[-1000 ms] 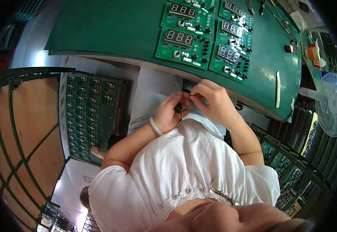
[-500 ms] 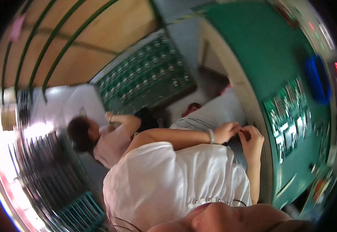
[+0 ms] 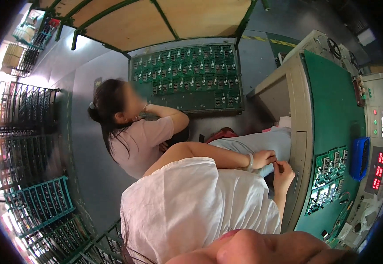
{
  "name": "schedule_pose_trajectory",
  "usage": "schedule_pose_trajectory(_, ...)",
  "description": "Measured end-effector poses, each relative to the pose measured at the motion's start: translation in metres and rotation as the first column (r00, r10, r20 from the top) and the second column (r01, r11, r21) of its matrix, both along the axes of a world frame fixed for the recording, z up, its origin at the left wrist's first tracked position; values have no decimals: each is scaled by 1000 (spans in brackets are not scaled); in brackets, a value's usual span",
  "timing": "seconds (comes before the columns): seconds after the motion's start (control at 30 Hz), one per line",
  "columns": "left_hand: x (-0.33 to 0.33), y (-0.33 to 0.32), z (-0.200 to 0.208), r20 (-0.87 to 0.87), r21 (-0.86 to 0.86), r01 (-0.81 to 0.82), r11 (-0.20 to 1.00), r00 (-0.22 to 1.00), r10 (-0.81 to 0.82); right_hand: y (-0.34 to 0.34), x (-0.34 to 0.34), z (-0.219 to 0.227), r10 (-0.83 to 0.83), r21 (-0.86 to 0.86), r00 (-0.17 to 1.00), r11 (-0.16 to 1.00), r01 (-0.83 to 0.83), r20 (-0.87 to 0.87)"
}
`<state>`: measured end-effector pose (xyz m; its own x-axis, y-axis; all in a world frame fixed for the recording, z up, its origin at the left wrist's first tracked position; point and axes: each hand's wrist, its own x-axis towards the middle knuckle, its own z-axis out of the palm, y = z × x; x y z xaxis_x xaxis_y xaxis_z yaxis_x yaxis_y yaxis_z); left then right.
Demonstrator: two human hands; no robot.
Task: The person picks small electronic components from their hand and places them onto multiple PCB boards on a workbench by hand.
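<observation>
1. Left hand (image 3: pixel 262 159): the fingers are curling inward, and their tips are meeting those of the other hand. Whether they are gripping anything cannot be told at this size.
2. Right hand (image 3: pixel 284 174): the thumb and forefinger are coming together at the left fingertips. What, if anything, they are pinching is too small to tell.
3. Bracelet (image 3: pixel 250 161): a pale ring is encircling the left wrist, just behind the fingers.
4. Trouser leg (image 3: pixel 264 143): light grey cloth is lying just above the fingers in the view.
5. Workbench (image 3: pixel 328 101): the green top is extending to the right of the fingers, apart from them.
6. Circuit boards (image 3: pixel 330 166): green boards with digit displays are lying on the bench, right of the fingers.
7. Blue bin (image 3: pixel 360 159): it is standing farther right of the fingers, beyond the boards.
8. Instrument panel (image 3: pixel 378 170): red digits are glowing beyond the bin, well apart from the fingers.
9. Large tray (image 3: pixel 185 104): it is holding rows of boards, up and left of the fingers.
10. Second person (image 3: pixel 141 141): a figure in a pale top is sitting low, well left of the fingers.
</observation>
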<state>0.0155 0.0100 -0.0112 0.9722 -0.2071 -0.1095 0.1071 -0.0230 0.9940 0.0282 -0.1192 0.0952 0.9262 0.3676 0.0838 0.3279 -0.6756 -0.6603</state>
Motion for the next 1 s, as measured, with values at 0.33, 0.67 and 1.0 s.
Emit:
schedule_pose_trajectory(0.33, -2, 1, 2, 161, -18, -65, 998, 985, 67, -2, -10, -17, -153, 162, 987, 974, 159, -49)
schedule_pose_trajectory(0.67, -4, -1, 1, 83, 102, 121, 987, 988, -130, -15, -13, -21, -112, 182, 993, 977, 115, -27)
schedule_pose_trajectory(1.0, 0, -10, 6, 53, 96, 155, 983, 986, -161, -22, -24, -17, -158, 17, 981, 987, 157, 114)
